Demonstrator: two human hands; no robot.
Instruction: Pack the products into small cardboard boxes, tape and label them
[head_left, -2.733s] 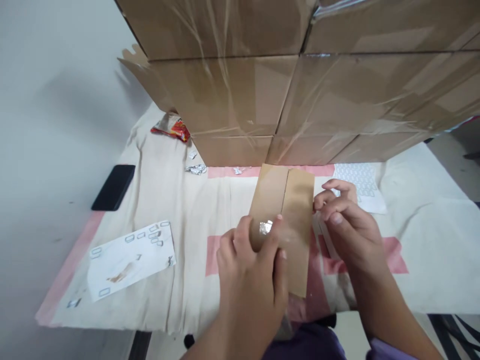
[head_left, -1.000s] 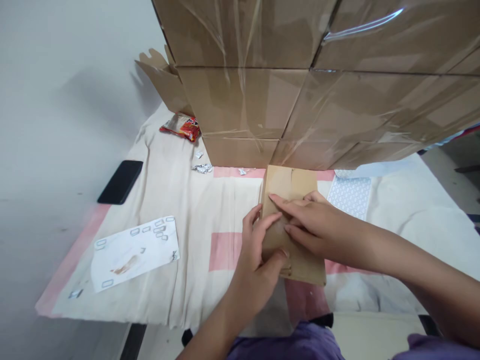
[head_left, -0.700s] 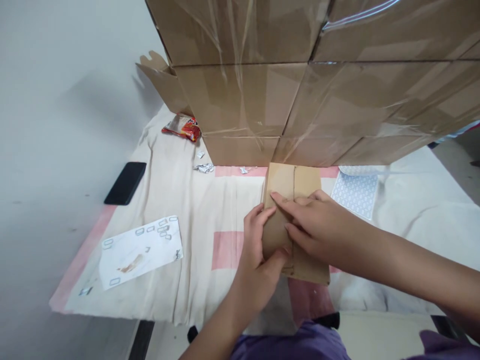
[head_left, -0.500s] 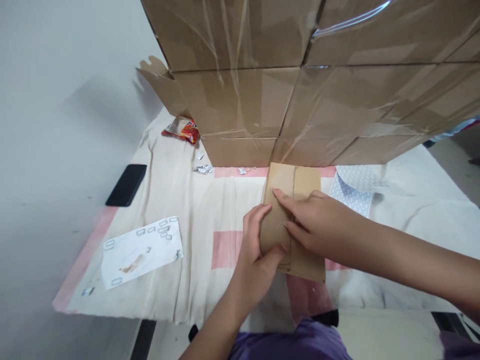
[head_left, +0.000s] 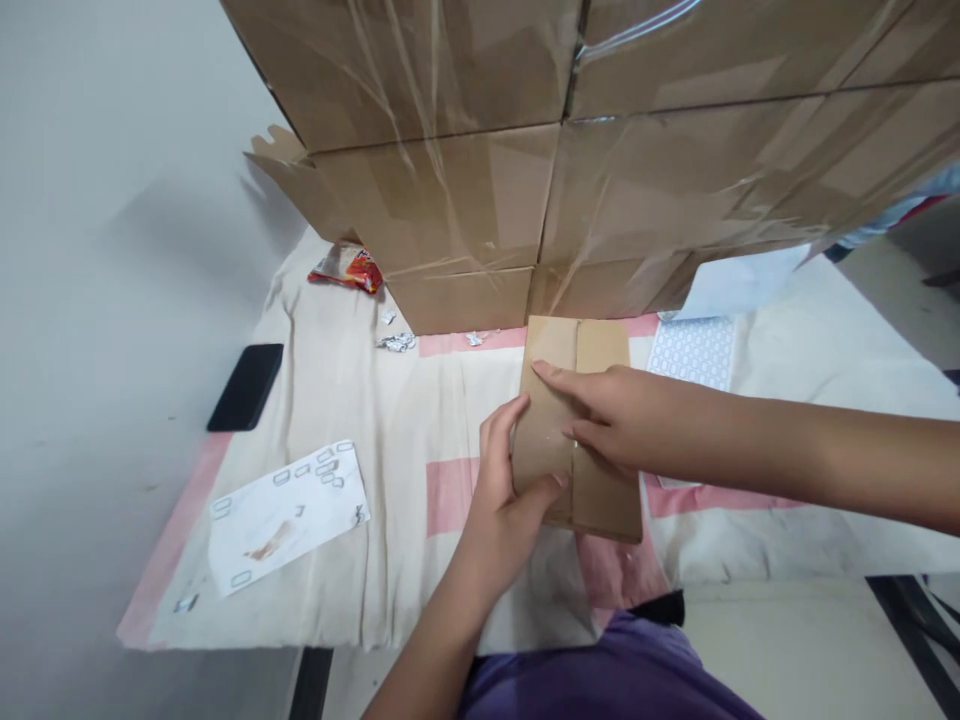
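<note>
A small flat piece of folded cardboard (head_left: 604, 500) lies in front of me, with a seam running along its length. My left hand (head_left: 510, 490) grips its left edge, thumb on top and fingers along the side. Across its upper face rests my right hand (head_left: 600, 405), index finger stretched toward the left edge and the other fingers partly curled, with nothing held in it. Beyond the piece stands a large wall of taped cardboard (head_left: 465, 200).
A black phone (head_left: 245, 387) and a marked white sheet (head_left: 289, 515) lie at the left. Near the cardboard wall are a red snack packet (head_left: 347, 268) and crumpled foil (head_left: 397, 342). Patterned paper (head_left: 691, 352) lies right, on the cloth-covered table (head_left: 322, 600).
The view has shifted slightly. My right forearm lies more level, and its hand has slid a little toward the upper left on the cardboard. The paper at the right has lifted at its far part.
</note>
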